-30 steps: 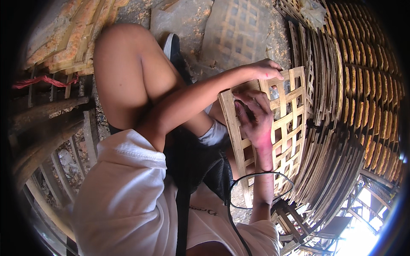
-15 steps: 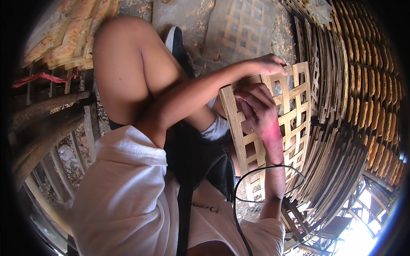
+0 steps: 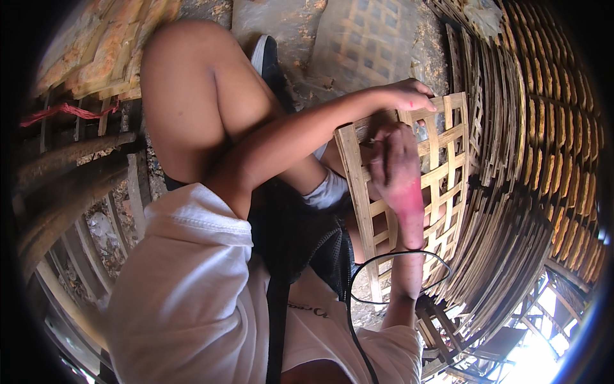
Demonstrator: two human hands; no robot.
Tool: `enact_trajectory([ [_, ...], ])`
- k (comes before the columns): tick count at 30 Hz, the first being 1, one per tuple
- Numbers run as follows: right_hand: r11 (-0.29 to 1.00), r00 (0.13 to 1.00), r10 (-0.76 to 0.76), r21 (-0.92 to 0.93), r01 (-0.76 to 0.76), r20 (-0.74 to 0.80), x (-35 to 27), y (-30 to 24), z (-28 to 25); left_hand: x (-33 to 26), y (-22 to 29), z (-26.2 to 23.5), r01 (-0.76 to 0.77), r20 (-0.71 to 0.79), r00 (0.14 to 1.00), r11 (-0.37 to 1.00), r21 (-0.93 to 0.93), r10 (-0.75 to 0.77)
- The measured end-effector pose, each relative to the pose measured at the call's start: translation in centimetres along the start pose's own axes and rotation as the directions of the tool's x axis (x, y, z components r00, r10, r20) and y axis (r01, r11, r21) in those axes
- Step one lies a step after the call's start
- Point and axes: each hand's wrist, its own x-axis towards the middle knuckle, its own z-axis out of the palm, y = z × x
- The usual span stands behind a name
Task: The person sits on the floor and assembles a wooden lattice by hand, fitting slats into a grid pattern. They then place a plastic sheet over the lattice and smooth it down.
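A woven bamboo lattice panel (image 3: 451, 137) with a thicker slat along one side stands tilted in front of me, right of my bent legs. My left hand (image 3: 410, 96) grips its far edge, thumb and fingers wrapped over the frame. Over the panel's near face is my right hand (image 3: 394, 160), its fingers curled together and slightly blurred. Whatever those fingers hold, if anything, is hidden. Reddish pink colour covers the right wrist. A black cord loop (image 3: 403, 253) crosses the right forearm.
Stacked lattice panels (image 3: 492, 237) line the right side, beside racks of golden-brown pieces (image 3: 553, 137). A translucent sheet (image 3: 361, 48) covers lattice on the floor ahead. At left are a slatted wooden frame (image 3: 77, 166), a red strip (image 3: 70, 112) and more laden panels (image 3: 96, 48).
My right hand has shifted slightly along the panel, and its fingers have curled closer together. The left hand keeps its hold on the far edge.
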Motion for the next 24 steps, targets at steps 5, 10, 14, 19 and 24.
enact_trajectory([
  [5, 0.994, 0.994, -0.009, 0.109, 0.021, -0.107, -0.7, 2.3, -0.7, 0.7, -0.6, 0.1, -0.035, 0.045, 0.998, 0.995, -0.097, 0.039],
  [10, 0.992, 0.992, 0.005, -0.126, -0.02, -0.123, -0.2, 2.7, -0.2, 0.7, -0.5, 0.0, -0.027, 0.032, 0.999, 0.999, -0.042, 0.028],
  [14, 0.971, 0.979, 0.061, -0.215, -0.103, -0.194, 0.2, 2.5, -0.4, 0.2, -0.1, 0.1, -0.051, -0.031, 0.998, 0.996, 0.077, 0.053],
  [19, 0.998, 0.969, -0.01, -0.07, -0.007, -0.246, 0.3, 1.7, -0.7, 0.3, 0.2, 0.0, -0.021, 0.028, 0.999, 0.996, 0.084, 0.018],
  [24, 0.996, 0.983, -0.026, 0.074, 0.041, -0.184, 1.1, 0.3, 0.1, 0.5, 0.2, -0.1, 0.001, 0.04, 0.999, 0.997, 0.077, -0.004],
])
